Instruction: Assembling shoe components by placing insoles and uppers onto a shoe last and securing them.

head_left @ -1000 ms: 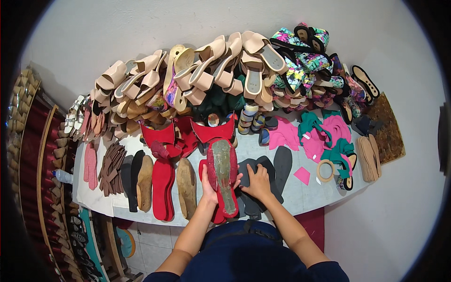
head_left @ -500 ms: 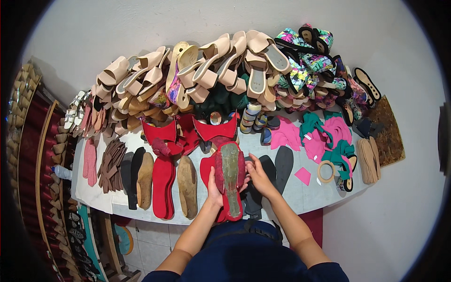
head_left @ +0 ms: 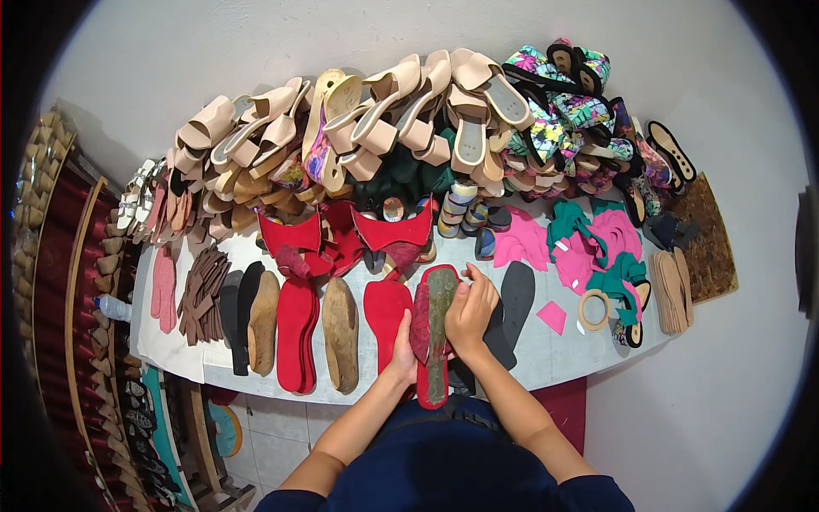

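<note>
Above the near edge of the table I hold a half-made red sandal [head_left: 437, 328], its grey-green underside facing up and its toe end pointing away. My left hand [head_left: 403, 352] grips its left side, thumb along the dark red strap edge. My right hand [head_left: 472, 316] is closed against the right side, fingers curled at the strap there; part of that edge is hidden behind the hand. Just left of the sandal lies a red insole [head_left: 386, 309], partly covered by my left hand. A wooden shoe last [head_left: 341, 337] lies farther left, beside a stack of red insoles [head_left: 296, 341].
Red strap pieces [head_left: 394, 229] lie beyond my hands. Finished beige heeled sandals [head_left: 397, 85] and patterned ones [head_left: 554, 115] are piled along the wall. Dark insoles [head_left: 518, 299], pink and green cloth [head_left: 589, 247] and a tape roll [head_left: 594, 310] lie to the right.
The sandal has shifted slightly right and tilted, uncovering more of the red insole beside it. My right hand has moved from open fingers at its edge to curling closed against it.
</note>
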A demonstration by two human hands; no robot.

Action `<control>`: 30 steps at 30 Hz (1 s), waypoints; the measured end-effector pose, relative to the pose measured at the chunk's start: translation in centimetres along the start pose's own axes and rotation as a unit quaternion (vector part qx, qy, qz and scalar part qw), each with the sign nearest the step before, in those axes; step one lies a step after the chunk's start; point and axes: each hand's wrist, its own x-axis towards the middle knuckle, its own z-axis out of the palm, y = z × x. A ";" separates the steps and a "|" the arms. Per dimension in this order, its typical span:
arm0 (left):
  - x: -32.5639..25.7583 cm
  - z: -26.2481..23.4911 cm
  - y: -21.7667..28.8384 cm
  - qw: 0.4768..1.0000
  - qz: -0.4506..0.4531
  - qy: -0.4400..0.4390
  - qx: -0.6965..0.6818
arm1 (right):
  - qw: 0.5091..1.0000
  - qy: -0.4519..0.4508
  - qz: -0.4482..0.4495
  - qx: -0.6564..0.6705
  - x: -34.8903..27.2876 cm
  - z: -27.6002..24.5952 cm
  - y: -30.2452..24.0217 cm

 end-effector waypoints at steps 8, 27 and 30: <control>-1.3 0.5 -0.8 0.999 -0.016 -0.007 0.039 | 0.984 0.055 -0.144 -0.088 -1.1 0.1 0.2; -2.7 0.7 -1.5 0.820 0.235 0.001 0.522 | 0.970 0.182 -0.150 0.058 -1.8 -1.0 -0.1; -1.9 -0.1 -1.3 0.845 0.206 -0.037 0.493 | 0.961 0.204 -0.179 0.046 -1.5 -1.2 0.0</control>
